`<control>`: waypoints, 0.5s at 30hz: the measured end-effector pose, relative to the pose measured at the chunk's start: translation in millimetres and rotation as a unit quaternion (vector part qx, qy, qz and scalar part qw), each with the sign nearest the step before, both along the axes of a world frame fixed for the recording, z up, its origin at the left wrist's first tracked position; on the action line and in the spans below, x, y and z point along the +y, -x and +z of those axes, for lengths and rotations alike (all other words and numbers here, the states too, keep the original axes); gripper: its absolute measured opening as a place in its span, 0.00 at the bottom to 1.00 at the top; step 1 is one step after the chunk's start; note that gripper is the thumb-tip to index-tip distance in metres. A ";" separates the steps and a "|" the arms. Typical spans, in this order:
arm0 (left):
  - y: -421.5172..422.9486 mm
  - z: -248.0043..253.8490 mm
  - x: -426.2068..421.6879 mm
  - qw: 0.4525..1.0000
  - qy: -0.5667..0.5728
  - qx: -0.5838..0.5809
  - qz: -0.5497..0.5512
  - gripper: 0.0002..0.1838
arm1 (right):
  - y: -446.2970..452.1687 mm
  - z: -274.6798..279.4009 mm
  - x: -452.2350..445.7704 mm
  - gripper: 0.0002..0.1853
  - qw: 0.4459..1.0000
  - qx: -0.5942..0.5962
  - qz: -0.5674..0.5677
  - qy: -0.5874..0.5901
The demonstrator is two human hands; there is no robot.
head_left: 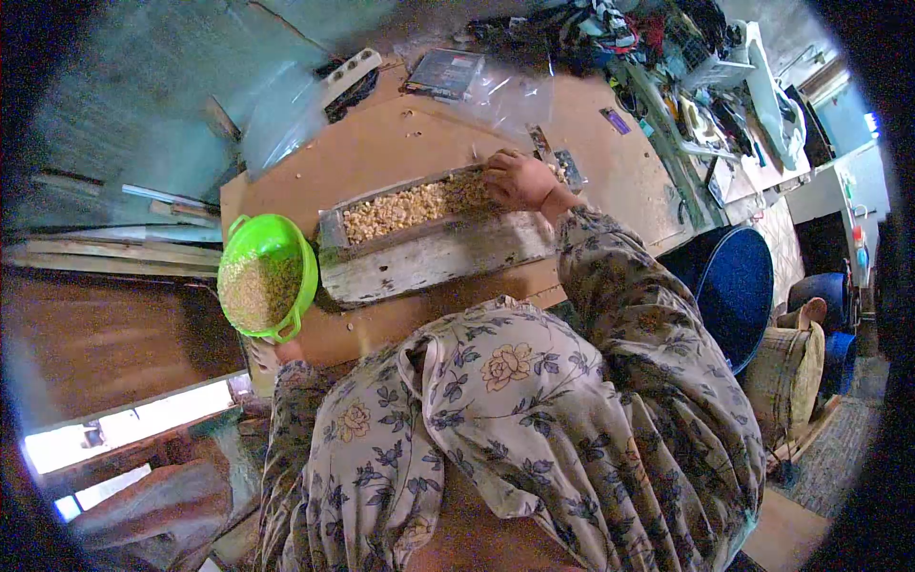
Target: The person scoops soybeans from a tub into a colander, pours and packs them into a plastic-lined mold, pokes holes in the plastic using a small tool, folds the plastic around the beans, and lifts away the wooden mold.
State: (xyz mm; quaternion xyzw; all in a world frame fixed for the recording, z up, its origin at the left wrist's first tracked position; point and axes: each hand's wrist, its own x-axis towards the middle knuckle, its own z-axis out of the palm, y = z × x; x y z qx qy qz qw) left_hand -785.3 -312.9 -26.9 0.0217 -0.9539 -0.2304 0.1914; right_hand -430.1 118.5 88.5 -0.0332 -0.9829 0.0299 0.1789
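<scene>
A long, narrow wooden trough [434, 262] lies on the table, filled with small pale yellow, nut-like or grain-like pieces [405, 212]. Over its right part is my right hand [519, 181], fingers bent down and drawn together at the pieces; what they hold is hidden. At the left, a bright green plastic bowl with handles [307, 276] tilts at the table's edge, with a heap of fine pale bits [255, 291] inside. My left hand [288, 352] is at the bowl's lower handle and closed on it, mostly hidden by the rim and sleeve.
On the brown tabletop [610, 172] lie a white power strip [351, 78], a dark flat box [446, 73] and clear plastic sheeting [519, 100]. Cluttered shelving [710, 124] stands at the right, above a large blue barrel [729, 296] and a woven basket [783, 377].
</scene>
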 end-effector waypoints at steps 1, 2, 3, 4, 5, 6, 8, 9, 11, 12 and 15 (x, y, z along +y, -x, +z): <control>-0.2 -0.2 0.0 1.000 0.000 -0.002 0.001 0.20 | -5.0 0.2 0.2 0.13 0.999 0.011 -0.018 0.029; 0.5 0.0 0.6 1.000 -0.001 -0.001 0.001 0.20 | -9.2 1.5 -0.4 0.11 0.997 0.023 -0.036 0.057; 0.2 -0.1 0.9 1.000 -0.002 0.000 0.002 0.20 | -12.5 3.2 -0.7 0.11 0.997 0.023 -0.036 0.057; -0.3 -0.7 1.7 1.000 -0.001 -0.001 0.002 0.20 | -15.7 5.0 -1.5 0.11 0.997 0.018 -0.063 0.048; 0.4 -1.7 2.4 1.000 -0.002 -0.002 0.001 0.20 | -17.9 5.9 -1.6 0.11 0.995 0.013 -0.091 0.039; 0.1 -1.4 2.5 1.000 -0.005 0.000 0.002 0.20 | -21.0 6.4 0.2 0.11 0.995 0.013 -0.090 0.039; -0.2 -0.8 2.3 1.000 -0.005 0.003 0.004 0.20 | -23.3 7.0 2.4 0.12 0.988 -0.010 -0.117 0.105; 0.0 -0.5 2.7 1.000 -0.003 0.003 0.004 0.20 | -20.2 7.4 1.8 0.12 0.988 -0.010 -0.114 0.107; -0.6 0.9 1.7 1.000 -0.006 0.004 0.007 0.19 | -14.6 9.1 1.5 0.14 0.996 0.021 -0.089 -0.005; -1.3 0.2 1.8 1.000 -0.004 0.004 0.008 0.19 | -5.8 -6.0 3.2 0.14 0.996 0.020 -0.088 -0.004; -2.7 -1.2 -0.1 1.000 -0.002 0.009 0.009 0.19 | 34.8 -36.0 -8.0 0.15 0.995 0.042 -0.069 0.060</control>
